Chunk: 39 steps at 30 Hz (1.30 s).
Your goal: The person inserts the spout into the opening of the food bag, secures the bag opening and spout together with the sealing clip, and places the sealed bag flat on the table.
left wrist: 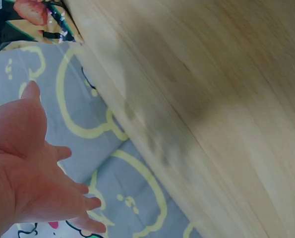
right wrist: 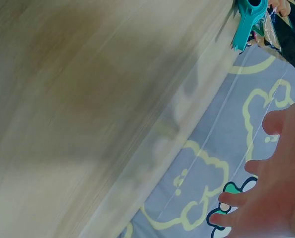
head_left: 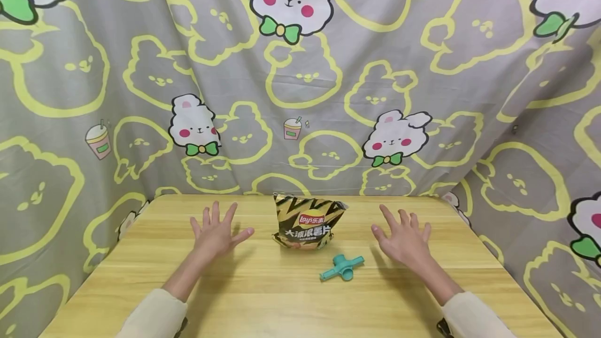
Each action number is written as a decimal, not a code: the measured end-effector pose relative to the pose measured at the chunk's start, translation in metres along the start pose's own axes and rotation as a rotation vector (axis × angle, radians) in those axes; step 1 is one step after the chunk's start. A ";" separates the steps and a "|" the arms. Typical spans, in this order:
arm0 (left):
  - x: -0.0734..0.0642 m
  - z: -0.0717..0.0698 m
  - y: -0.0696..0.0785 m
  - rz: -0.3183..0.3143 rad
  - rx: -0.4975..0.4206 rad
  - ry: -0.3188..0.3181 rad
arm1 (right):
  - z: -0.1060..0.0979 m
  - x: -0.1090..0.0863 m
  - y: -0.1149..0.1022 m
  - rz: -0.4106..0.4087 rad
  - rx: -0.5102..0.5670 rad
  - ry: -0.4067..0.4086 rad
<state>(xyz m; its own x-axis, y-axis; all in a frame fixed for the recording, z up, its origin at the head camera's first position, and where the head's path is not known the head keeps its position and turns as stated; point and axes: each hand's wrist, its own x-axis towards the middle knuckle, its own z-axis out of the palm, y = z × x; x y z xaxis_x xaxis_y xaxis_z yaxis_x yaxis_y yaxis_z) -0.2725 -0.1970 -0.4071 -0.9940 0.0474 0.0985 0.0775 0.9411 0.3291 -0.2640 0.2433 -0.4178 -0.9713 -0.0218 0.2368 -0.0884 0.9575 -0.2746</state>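
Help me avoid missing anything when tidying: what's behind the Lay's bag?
Behind the Lay's bag, the patterned cloth shows above its top edge, and wooden tabletop shows to either side. The bag itself covers the tabletop directly behind it, so anything there cannot be seen.

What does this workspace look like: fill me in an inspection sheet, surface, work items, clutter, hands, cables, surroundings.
Surface: wood-grain table, lit, with hand shadows on it.
Work items: Lay's chip bag, apparently standing upright; teal plastic piece lying in front of it, slightly to the right.
Clutter: nothing seen.
Hands: left hand left of the bag, right hand right of it; both fingers spread, holding nothing.
Cables: nothing seen.
Surroundings: grey cartoon-print curtain behind and at both sides.
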 end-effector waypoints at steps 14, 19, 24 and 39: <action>-0.007 -0.003 0.027 0.070 -0.058 -0.067 | 0.005 -0.002 -0.029 -0.067 0.231 -0.039; -0.013 -0.005 0.036 0.102 -0.099 -0.097 | 0.004 -0.004 -0.035 -0.069 0.298 -0.096; -0.018 -0.007 0.044 0.146 -0.103 -0.122 | 0.001 -0.007 -0.040 -0.081 0.314 -0.146; -0.027 -0.002 0.050 0.178 -0.137 -0.189 | -0.002 -0.006 -0.045 -0.083 0.329 -0.384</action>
<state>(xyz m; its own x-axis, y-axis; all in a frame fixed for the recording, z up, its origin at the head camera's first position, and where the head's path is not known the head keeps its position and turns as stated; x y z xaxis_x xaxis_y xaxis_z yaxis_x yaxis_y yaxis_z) -0.2419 -0.1518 -0.3916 -0.9596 0.2812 -0.0065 0.2487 0.8591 0.4473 -0.2534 0.2013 -0.4056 -0.9636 -0.2572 -0.0723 -0.1734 0.8081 -0.5630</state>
